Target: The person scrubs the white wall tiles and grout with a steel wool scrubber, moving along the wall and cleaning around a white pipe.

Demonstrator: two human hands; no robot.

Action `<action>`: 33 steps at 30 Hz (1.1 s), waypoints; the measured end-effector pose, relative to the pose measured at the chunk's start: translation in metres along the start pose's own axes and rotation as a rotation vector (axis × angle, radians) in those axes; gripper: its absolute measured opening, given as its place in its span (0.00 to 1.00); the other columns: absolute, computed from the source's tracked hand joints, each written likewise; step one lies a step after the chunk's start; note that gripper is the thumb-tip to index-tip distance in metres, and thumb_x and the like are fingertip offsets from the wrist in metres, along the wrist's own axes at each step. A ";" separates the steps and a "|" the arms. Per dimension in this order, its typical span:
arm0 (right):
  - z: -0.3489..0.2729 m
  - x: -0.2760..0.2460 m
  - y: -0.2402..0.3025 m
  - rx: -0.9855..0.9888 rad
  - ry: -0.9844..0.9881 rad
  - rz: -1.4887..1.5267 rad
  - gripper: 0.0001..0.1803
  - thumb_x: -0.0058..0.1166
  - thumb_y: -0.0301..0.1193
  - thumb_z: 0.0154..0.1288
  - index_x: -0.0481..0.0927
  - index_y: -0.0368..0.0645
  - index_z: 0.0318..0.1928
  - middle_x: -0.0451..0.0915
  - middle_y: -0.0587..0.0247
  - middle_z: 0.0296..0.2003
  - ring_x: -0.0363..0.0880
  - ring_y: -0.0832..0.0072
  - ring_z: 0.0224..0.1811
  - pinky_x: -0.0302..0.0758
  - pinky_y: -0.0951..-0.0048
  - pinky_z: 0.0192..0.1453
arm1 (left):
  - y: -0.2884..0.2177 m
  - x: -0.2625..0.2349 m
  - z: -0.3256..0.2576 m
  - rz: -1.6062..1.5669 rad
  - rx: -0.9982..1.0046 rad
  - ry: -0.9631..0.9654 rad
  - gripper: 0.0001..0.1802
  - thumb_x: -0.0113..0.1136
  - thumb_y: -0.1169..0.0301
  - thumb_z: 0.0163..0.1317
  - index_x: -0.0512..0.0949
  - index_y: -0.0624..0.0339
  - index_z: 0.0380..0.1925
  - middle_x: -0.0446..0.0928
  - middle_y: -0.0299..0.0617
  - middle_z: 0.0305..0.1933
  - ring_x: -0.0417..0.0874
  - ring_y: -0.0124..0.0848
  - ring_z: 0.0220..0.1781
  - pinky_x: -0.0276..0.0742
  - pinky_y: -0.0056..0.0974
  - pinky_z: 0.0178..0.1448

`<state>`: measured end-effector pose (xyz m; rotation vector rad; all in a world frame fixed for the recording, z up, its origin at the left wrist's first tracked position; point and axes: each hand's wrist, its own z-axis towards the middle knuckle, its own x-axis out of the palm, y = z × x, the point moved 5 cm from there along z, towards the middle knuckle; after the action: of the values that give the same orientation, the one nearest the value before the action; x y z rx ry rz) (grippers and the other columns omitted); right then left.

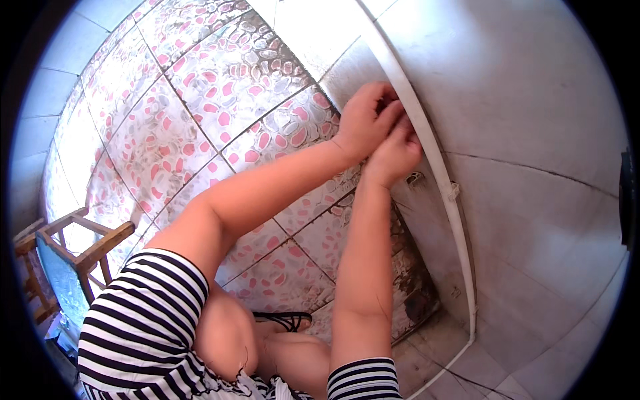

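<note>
Both my hands are together low against the tiled wall, beside a long white pipe (pixel 430 143). My left hand (pixel 365 119) is closed, its fingers curled in toward the pipe. Just below it and touching it, my right hand (pixel 395 159) is also closed, with its fingertips turned to the wall. Whatever they grip, if anything, is hidden behind the fingers and too small to make out. Under the right hand a small metal fitting (pixel 415 178) shows on the wall.
The floor (pixel 193 120) has pink-patterned tiles, with dark grime along the wall's foot. A wooden stool (pixel 100 250) lies or stands at the left, next to a blue panel. My foot in a black strappy sandal (pixel 287 321) is below. A dark object (pixel 627 200) sits at the right.
</note>
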<state>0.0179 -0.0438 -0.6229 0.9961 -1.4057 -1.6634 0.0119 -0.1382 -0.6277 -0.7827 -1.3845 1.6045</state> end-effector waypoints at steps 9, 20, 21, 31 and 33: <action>-0.006 0.018 -0.107 0.375 0.091 -0.081 0.15 0.52 0.33 0.63 0.77 0.29 0.33 0.81 0.60 0.31 0.76 0.78 0.29 0.73 0.77 0.34 | 0.093 -0.018 -0.009 0.348 -0.355 0.184 0.11 0.55 0.65 0.57 0.73 0.63 0.32 0.74 0.48 0.27 0.76 0.43 0.29 0.71 0.40 0.35; -0.002 0.049 -0.121 0.540 0.176 0.146 0.13 0.51 0.33 0.64 0.75 0.34 0.32 0.78 0.63 0.29 0.73 0.80 0.28 0.72 0.78 0.31 | 0.104 -0.027 0.015 0.136 -0.412 0.174 0.08 0.57 0.71 0.54 0.73 0.63 0.32 0.75 0.49 0.31 0.77 0.38 0.30 0.72 0.38 0.35; -0.001 0.053 -0.121 0.534 0.181 0.156 0.13 0.51 0.33 0.64 0.75 0.34 0.32 0.78 0.63 0.29 0.73 0.80 0.28 0.72 0.78 0.31 | 0.108 -0.029 0.015 0.242 -0.397 0.222 0.08 0.57 0.71 0.54 0.74 0.63 0.32 0.75 0.49 0.31 0.77 0.38 0.30 0.72 0.38 0.35; -0.014 0.030 -0.133 0.537 0.107 0.264 0.11 0.48 0.33 0.65 0.75 0.35 0.34 0.78 0.64 0.29 0.74 0.80 0.28 0.70 0.78 0.32 | 0.108 -0.024 0.002 0.123 -0.365 0.208 0.09 0.58 0.70 0.54 0.74 0.63 0.33 0.74 0.46 0.28 0.78 0.37 0.30 0.73 0.38 0.36; -0.009 0.023 -0.143 0.527 0.081 0.245 0.12 0.48 0.31 0.64 0.77 0.33 0.38 0.79 0.63 0.30 0.76 0.78 0.31 0.72 0.76 0.35 | 0.124 -0.019 -0.014 0.159 -0.297 0.186 0.14 0.61 0.68 0.53 0.72 0.64 0.36 0.74 0.47 0.31 0.77 0.37 0.32 0.72 0.38 0.36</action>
<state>0.0089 -0.0483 -0.7676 1.1022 -1.8745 -1.0823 0.0072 -0.1519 -0.7534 -1.2131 -1.4715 1.4177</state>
